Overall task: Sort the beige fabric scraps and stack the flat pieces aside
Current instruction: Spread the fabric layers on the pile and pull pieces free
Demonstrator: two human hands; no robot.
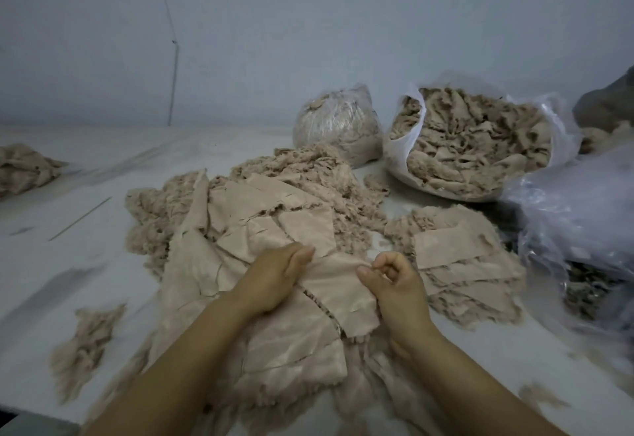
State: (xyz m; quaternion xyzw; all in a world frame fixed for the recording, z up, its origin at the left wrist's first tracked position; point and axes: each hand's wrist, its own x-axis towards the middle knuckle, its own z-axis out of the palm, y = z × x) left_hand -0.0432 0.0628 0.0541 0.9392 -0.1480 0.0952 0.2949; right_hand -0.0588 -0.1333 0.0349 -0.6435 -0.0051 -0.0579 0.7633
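Note:
A big heap of beige fabric scraps (260, 216) lies in the middle of the white table, flat pieces on top and frayed bits around. Both hands hold one flat beige piece (338, 293) at the heap's near side. My left hand (274, 276) grips its left edge, thumb on top. My right hand (394, 284) pinches its right edge with curled fingers. To the right lies a low stack of flat pieces (463, 257) on frayed scraps.
Two plastic bags of scraps stand behind: a tied one (338, 123) and an open one (473, 140). Loose clear plastic (579, 209) lies at the right edge. Small scrap clumps sit at the left (24, 168) and near left (85, 343). A wall rises behind the table (103, 264).

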